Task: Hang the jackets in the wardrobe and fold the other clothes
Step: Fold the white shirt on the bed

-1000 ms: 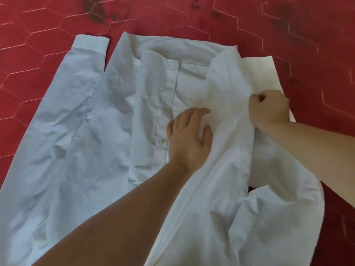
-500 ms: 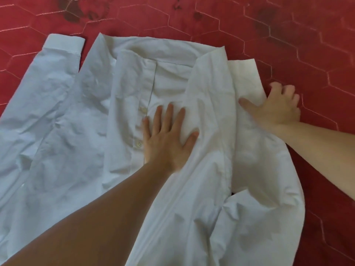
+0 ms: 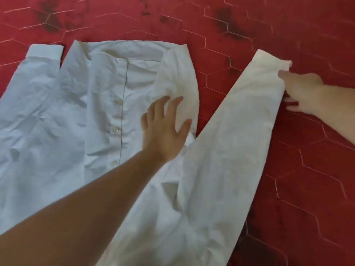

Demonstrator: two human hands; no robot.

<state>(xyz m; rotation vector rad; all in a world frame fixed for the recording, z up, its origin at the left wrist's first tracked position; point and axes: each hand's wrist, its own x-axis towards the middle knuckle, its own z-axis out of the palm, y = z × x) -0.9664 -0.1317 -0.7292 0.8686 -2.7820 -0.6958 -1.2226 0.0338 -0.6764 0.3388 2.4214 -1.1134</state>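
Note:
A white button-up shirt (image 3: pixel 107 112) lies face up and spread out on the red floor, collar toward the far side. My left hand (image 3: pixel 165 129) presses flat, fingers spread, on the shirt's right shoulder. The shirt's right sleeve (image 3: pixel 240 131) stretches out diagonally to the right, away from the body. At its cuff end my right hand (image 3: pixel 305 93), blurred by motion, holds the sleeve's edge with the thumb on top of the cloth. The shirt's left sleeve (image 3: pixel 30 77) lies beside the body, its cuff at the far left.
The floor (image 3: pixel 288 25) is red hexagonal tile with dark stains near the top. Bare tile surrounds the shirt on the far side and on the right.
My right hand has pulled the right sleeve out to the right, so it now lies apart from the shirt's body. My left hand went from curled to flat and stays pressing the shoulder.

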